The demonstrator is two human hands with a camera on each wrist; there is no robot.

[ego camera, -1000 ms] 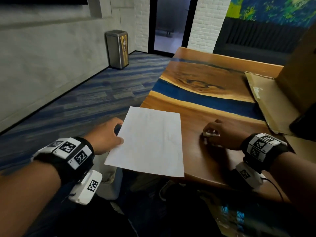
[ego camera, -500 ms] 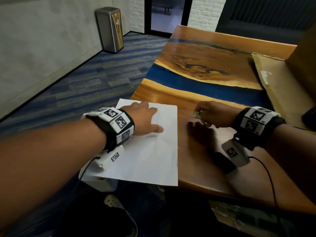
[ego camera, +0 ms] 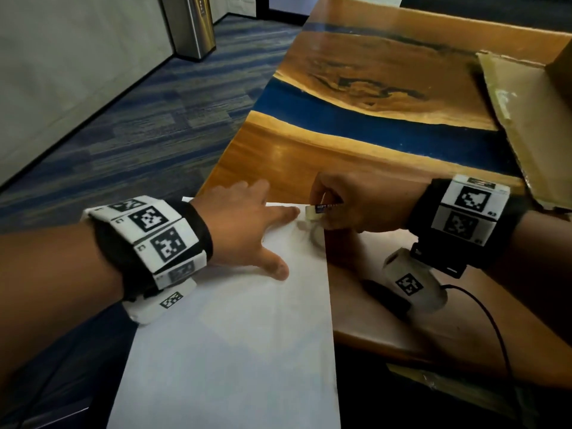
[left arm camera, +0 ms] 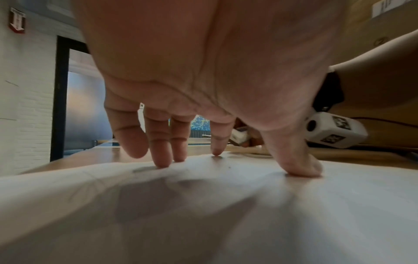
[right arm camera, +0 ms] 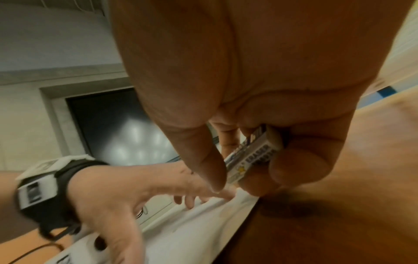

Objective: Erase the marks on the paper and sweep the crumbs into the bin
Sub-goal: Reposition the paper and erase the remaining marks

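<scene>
head view: glossy wood table (ego camera: 387, 156) w/ blue band, striped carpet (ego camera: 148, 119); left hand (ego camera: 244, 224) splayed flat on white paper (ego camera: 235, 351), right hand (ego camera: 356, 205) pinching sleeved eraser (ego camera: 320, 211).

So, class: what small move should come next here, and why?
Probably rub the white sleeved eraser over the faint grey pencil marks. The right hand pinches it right above them, while the left hand presses the white paper sheet flat.

An office-like room: striped blue carpet tiles (ego camera: 130, 125), steel waste bin (ego camera: 192, 23), white brick wall (left arm camera: 31, 125), fire-alarm box (left arm camera: 17, 22).
</scene>
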